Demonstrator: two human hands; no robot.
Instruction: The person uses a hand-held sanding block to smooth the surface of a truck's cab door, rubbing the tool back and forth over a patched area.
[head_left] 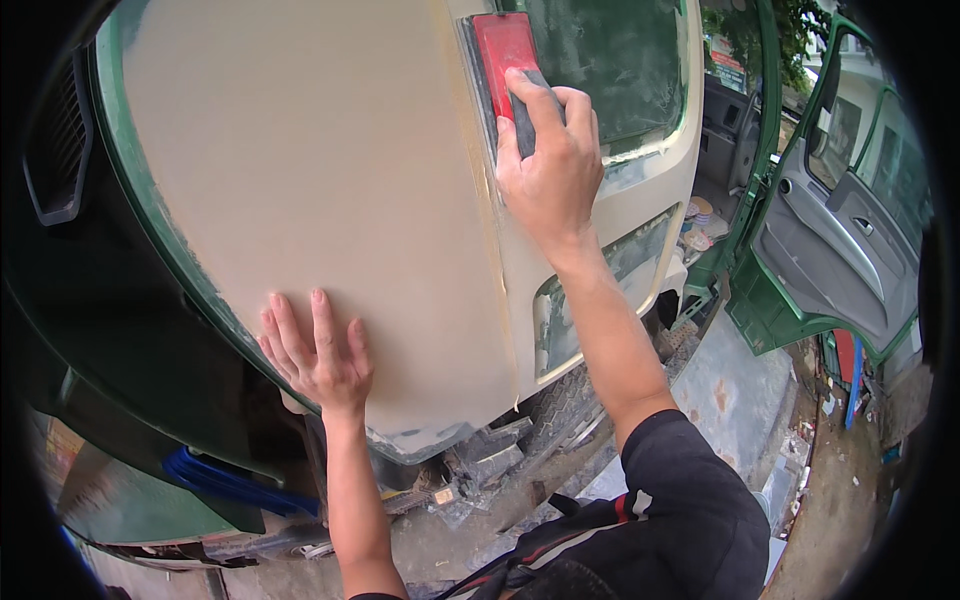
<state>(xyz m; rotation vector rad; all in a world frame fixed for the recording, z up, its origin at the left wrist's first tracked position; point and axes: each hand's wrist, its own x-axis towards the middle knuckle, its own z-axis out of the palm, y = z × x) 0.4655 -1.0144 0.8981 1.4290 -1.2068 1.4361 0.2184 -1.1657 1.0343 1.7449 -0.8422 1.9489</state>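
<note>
A large beige, filler-coated vehicle body panel with green edges fills the centre of the head view, with a strip of tan tape down its right side. My right hand grips a red and dark grey sanding block, holding it against the panel's upper right edge beside a green, scuffed area. My left hand rests with fingers spread on the lower left of the panel, holding nothing.
At the right an open green vehicle door with grey trim hangs beside the cab opening. Dark bodywork with a blue strip is on the left. A flat grey sheet and debris lie on the ground below.
</note>
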